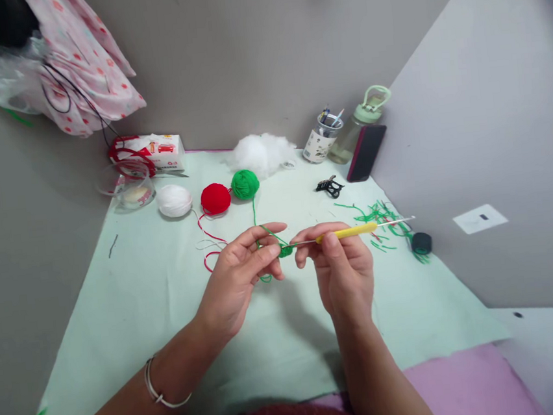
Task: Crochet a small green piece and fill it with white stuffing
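Above the middle of the table, my left hand (238, 273) pinches a small piece of green crochet work (286, 250) between thumb and fingers. A strand of green yarn runs over its index finger and back to the green yarn ball (245, 184). My right hand (345, 269) is closed round the yellow handle of a crochet hook (352, 231), which is held almost level. The hook's thin metal shaft points left and its tip meets the green piece. A second metal end sticks out of the handle on the right.
Behind my hands lie a red yarn ball (216, 199), a white yarn ball (175, 200) and white stuffing (262, 155). A pen cup (319, 143), bottle (348, 136), phone (367, 153) and black hair clip (330, 187) stand back right. Green yarn scraps (379, 214) lie right.
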The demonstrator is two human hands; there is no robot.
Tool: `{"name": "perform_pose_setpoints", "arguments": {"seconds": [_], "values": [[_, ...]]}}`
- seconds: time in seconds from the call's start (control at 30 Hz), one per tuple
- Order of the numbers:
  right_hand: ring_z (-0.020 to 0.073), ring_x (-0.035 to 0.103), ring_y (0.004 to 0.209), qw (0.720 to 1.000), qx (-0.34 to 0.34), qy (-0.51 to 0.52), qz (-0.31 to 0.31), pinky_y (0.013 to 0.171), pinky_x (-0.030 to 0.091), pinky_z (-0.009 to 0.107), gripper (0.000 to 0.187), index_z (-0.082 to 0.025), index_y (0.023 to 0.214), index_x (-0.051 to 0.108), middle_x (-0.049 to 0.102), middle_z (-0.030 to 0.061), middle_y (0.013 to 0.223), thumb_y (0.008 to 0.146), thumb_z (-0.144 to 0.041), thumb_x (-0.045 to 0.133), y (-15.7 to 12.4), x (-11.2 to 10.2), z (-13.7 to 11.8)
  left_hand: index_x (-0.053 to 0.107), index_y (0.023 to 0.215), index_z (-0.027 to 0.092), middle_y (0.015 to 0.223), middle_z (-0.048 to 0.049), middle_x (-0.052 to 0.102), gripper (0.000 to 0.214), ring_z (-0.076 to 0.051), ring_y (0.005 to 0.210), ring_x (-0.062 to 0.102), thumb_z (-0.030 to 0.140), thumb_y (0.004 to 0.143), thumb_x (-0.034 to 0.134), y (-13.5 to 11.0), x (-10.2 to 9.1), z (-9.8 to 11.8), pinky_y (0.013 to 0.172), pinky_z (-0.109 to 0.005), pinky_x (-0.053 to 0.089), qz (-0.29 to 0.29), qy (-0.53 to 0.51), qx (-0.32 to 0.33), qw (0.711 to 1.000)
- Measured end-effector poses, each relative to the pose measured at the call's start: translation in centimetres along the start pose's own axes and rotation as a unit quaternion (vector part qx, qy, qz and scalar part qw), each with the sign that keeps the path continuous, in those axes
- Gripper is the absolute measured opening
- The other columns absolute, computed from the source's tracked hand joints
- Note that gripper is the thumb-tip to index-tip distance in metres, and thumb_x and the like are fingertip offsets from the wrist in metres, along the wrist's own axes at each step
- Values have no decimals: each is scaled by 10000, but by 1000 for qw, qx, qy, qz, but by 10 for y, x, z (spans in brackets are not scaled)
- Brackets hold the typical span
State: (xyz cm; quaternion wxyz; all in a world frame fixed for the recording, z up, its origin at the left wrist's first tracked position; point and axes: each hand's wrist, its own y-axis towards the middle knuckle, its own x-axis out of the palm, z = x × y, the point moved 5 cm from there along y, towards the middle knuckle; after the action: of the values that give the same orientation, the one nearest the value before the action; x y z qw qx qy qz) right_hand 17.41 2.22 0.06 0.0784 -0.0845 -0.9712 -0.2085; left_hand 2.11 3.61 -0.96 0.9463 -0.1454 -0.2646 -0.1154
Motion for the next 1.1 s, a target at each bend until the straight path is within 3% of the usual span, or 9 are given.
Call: {"name": "perform_pose_setpoints", "arguments": {"seconds": [0.2,0.4,0.47,0.53,0.6,0.67,0.87,1.0,1.1], "values": [[165,712,695,977,-126,-172,-4,632,615,344,207,-231,1065,740,781,46,931,1073,-218,534,-9,3,-16,804,1110,238,852,38,616,249,-82,630,606,263,864,824,0,-3,1,667,-261,468,19,52,38,998],[204,749,893,883,-295,-365,-21,751,636,358,316,-303,1189,765,769,59,1028,983,-91,653,-24,17,-19,732,1273,215,773,48,654,480,-86,628,590,246,819,888,0,0,-5,648,-231,491,-3,-11,14,1000],[205,747,900,892,-283,-352,-9,746,634,355,307,-307,1172,783,760,59,1031,977,-100,668,-23,15,-20,736,1280,179,695,56,614,486,-71,578,538,256,824,885,1,0,-7,590,-208,460,-19,-61,-41,997],[191,728,797,941,-215,-260,10,683,622,354,230,-277,1102,789,748,49,938,1014,-148,621,-16,8,-18,757,1258,151,632,68,555,447,-55,538,484,254,838,871,1,-1,-8,542,-185,428,-27,-95,-80,992],[164,682,677,980,-127,-149,31,604,595,335,200,-239,1024,776,729,40,868,1047,-216,580,-8,0,-13,770,1244,151,605,80,513,421,-45,516,448,234,841,861,1,-2,-5,515,-170,407,-22,-104,-79,991],[148,657,642,994,-72,-82,26,574,577,317,201,-221,979,766,731,42,867,1052,-263,583,-3,0,-9,770,1240,169,614,83,516,411,-41,499,433,220,841,853,0,0,-3,500,-169,402,-26,-92,-65,993],[166,705,766,973,-136,-184,-8,655,602,322,216,-267,1072,793,779,38,946,1018,-150,620,-10,10,-10,770,1202,211,821,47,670,434,-30,497,509,233,788,900,-1,3,-5,492,-184,434,5,-42,-16,999],[211,746,945,919,-259,-296,-37,770,631,368,326,-314,1183,794,783,68,1083,974,-95,672,-18,12,-17,792,1192,193,594,88,519,368,-29,449,408,251,837,870,1,1,-12,457,-155,378,-17,-73,-57,996],[182,713,806,952,-196,-233,1,690,599,341,242,-282,1100,808,771,55,967,1002,-131,647,-9,0,-16,815,1143,140,576,99,428,318,-12,464,321,221,839,862,3,-1,-12,445,-121,333,-30,-125,-90,988]]}}
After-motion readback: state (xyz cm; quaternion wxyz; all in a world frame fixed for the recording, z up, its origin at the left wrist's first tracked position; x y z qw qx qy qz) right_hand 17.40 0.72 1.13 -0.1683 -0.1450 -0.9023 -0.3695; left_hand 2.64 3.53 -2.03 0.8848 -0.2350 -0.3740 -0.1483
